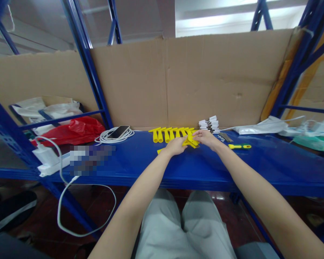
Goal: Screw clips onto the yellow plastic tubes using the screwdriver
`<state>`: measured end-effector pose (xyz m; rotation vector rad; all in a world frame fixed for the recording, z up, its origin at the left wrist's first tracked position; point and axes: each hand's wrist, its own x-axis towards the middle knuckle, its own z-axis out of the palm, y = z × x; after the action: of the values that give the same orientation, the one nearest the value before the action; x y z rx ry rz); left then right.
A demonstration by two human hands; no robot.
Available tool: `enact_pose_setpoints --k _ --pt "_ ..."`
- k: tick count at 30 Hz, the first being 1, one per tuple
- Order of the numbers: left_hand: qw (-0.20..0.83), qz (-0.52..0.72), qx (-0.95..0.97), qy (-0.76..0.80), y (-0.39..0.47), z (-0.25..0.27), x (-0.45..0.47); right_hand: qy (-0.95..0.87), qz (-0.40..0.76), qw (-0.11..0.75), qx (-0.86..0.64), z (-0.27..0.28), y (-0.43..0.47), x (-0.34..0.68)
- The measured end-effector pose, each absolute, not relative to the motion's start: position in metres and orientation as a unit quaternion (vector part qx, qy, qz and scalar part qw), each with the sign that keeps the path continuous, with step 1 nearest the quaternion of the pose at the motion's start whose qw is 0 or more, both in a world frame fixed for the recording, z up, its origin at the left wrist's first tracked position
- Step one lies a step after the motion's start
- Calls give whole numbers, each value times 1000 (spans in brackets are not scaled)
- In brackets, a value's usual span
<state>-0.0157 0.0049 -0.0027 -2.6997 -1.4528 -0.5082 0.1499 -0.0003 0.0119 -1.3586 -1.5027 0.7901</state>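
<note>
A yellow plastic piece (191, 141) with angled arms is held just above the blue shelf top, between my two hands. My left hand (176, 145) is closed on its left side. On its upper right side, the fingers of my right hand (206, 139) are bent and pinched against it; their tips are partly hidden. Behind my hands stands a row of several similar yellow pieces (167, 135), each with a round tube-like handle. Part of another yellow piece (160, 151) pokes out by my left wrist. Right of my right hand lies a screwdriver (240, 146) with a yellow and green handle.
Several white-and-black strips (209, 124) are stacked against the cardboard wall (205, 79). A dark flat packet (223, 137) lies near them. Leftward are a phone (119, 132) on a coiled white cable (104, 137), a red bag (78, 129) and a power strip (54, 165). Blue posts flank the shelf.
</note>
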Motion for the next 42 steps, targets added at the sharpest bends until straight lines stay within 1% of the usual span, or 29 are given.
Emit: enact_pose_setpoints --k 12,19,23,30,33,35,38,42 --pt "12 -163 -868 -469 5 -3 -16 -662 259 441 -548 9 3 150" --pt "17 -165 -871 -463 4 -2 -16 -700 171 420 -551 1 13 156" --pt "25 -163 -875 -456 3 -1 -17 -723 148 408 -538 -4 19 159" --pt "14 -163 -881 -444 1 2 -17 -710 102 428 -550 -5 24 163" --pt "11 -168 -883 -438 0 3 -17 -688 63 432 -580 -3 29 171" --pt "11 -169 -885 -434 0 3 -18 -667 12 411 -622 -2 32 180" --pt "14 -169 -885 -433 0 2 -18 -638 -48 353 -683 -1 30 196" --pt "18 -169 -882 -439 0 2 -19 -572 -69 292 -764 1 21 220"
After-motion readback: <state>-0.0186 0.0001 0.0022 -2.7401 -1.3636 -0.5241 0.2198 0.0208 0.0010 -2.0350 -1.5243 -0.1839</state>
